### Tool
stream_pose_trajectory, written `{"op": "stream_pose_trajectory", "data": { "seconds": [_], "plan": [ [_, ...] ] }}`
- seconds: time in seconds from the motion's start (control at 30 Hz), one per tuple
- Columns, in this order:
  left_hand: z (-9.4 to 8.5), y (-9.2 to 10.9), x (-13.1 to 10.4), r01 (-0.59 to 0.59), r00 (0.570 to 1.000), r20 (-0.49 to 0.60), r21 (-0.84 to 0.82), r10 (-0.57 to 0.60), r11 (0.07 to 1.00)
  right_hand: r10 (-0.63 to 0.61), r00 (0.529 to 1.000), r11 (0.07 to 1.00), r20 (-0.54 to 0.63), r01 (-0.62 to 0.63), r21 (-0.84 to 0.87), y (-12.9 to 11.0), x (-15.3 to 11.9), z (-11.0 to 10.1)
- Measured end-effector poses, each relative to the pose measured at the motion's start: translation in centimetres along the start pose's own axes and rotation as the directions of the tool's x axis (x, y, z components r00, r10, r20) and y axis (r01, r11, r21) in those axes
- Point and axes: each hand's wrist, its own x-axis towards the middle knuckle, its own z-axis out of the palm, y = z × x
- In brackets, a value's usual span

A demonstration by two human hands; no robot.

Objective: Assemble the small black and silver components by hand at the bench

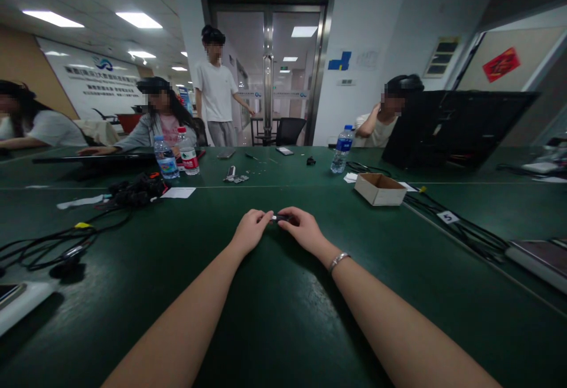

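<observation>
Over the middle of the green table, both hands come together at a small black piece [282, 218] with a pale, shiny end. My left hand [253, 230] is closed in a pinch at its left, shiny end. Thumb and fingers of my right hand [305, 230] pinch the darker part from the right. Most of the piece is covered by the fingers, so its exact kind cannot be made out. A metal bracelet [339, 261] circles my right wrist.
A small open box [380, 190] and a water bottle [342, 149] stand to the right, near black cables [460, 225]. Two bottles [189, 153], dark tangled gear [138, 190] and more cables lie left. Small metal parts [236, 176] are ahead. Several people are around the table.
</observation>
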Motion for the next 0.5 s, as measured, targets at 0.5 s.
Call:
{"op": "stream_pose_trajectory", "data": {
  "seconds": [0.5],
  "plan": [
    [0.04, -0.56, -0.17, -0.094, 0.995, 0.026, -0.128, 0.098, 0.987, -0.015, 1.0, 0.999, 0.004, 0.015, -0.029, 0.25, -0.02, -0.18]
  ]
}}
